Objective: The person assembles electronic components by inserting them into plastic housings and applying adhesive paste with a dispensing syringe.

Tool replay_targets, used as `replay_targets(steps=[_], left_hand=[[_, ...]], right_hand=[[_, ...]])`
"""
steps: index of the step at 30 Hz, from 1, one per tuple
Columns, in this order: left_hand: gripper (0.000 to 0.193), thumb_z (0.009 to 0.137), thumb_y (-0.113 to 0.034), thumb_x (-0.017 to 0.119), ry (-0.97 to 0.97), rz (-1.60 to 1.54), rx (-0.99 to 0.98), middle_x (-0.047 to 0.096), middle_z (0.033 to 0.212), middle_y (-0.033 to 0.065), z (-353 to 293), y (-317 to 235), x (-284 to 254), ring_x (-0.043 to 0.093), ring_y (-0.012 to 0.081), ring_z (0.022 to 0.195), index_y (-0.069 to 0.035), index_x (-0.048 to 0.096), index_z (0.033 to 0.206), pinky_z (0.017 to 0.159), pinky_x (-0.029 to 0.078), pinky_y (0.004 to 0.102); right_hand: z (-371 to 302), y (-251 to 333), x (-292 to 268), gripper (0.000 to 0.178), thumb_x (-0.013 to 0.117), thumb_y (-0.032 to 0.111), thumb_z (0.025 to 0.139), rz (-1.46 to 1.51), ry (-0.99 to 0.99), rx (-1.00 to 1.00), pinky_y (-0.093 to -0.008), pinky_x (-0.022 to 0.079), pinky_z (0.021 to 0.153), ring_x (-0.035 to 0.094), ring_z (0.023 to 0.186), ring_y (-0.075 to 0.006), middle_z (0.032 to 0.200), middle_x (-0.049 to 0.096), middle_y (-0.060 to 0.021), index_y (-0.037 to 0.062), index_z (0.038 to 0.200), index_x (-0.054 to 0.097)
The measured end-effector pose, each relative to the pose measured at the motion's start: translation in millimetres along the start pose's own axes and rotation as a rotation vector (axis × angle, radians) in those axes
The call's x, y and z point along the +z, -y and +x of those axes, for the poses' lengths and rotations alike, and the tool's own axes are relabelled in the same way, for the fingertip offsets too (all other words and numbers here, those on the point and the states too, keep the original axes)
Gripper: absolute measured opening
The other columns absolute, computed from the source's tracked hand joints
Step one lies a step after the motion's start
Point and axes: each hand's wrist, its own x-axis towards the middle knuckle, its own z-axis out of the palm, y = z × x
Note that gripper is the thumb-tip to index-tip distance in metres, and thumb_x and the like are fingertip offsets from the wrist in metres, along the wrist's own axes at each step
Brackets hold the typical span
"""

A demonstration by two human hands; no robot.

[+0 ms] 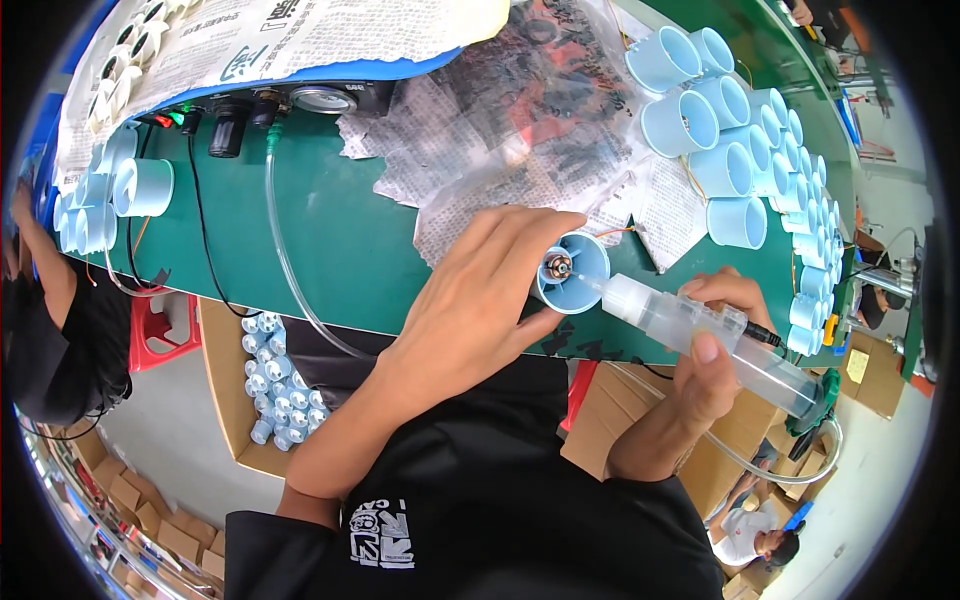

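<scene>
we held the cup (590,260), seemingly light and stiff, by its outer wall in our left hand (480,288), our right hand (706,375) gripping the syringe (662,315).

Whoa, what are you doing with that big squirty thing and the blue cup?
A person's left hand holds a light-blue cup with its open end facing the camera. The right hand grips a clear syringe, its thin tip pointing into the cup, close to a small round part inside. I can't tell whether anything is coming out. More blue cups stand on the green table to the right, beside spread newspaper.
</scene>
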Motion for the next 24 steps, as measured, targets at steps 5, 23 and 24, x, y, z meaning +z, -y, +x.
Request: replay_targets(steps=[5, 23, 24], left_hand=[[0.067, 0.064, -0.003, 0.077, 0.002, -0.003, -0.001, 0.057, 0.118, 0.0124, -0.2, 0.8, -0.2, 0.052, 0.0335, 0.112, -0.008, 0.052, 0.125, 0.095, 0.043, 0.0410], [0.065, 0.064, -0.002, 0.077, 0.001, 0.001, 0.007, 0.058, 0.117, 0.0126, 2.7, 0.8, 0.1, 0.053, 0.0333, 0.111, -0.007, 0.052, 0.125, 0.094, 0.043, 0.0408], [0.065, 0.065, -0.002, 0.077, -0.001, 0.004, 0.002, 0.058, 0.117, 0.0126, 2.2, 0.8, -0.7, 0.053, 0.0334, 0.110, -0.007, 0.052, 0.124, 0.094, 0.043, 0.0408]], right_hand=[[0.6, 3.4, 1.7, 0.043, 0.072, 0.034, 0.074, -0.009, 0.006, 0.010, -0.0261, 0.037, 0.061, 0.048, 0.067, -0.0132, 0.081, 0.066, -0.0134, -0.0045, 0.091, 0.062], [-0.8, 0.8, -4.2, 0.047, 0.072, 0.037, 0.074, -0.005, 0.004, 0.022, -0.0257, 0.036, 0.060, 0.047, 0.067, -0.0126, 0.082, 0.065, -0.0129, -0.0046, 0.093, 0.061], [-2.5, -3.3, -5.9, 0.049, 0.073, 0.038, 0.075, 0.002, 0.016, 0.014, -0.0255, 0.037, 0.059, 0.048, 0.067, -0.0129, 0.085, 0.064, -0.0127, -0.0046, 0.095, 0.060]])
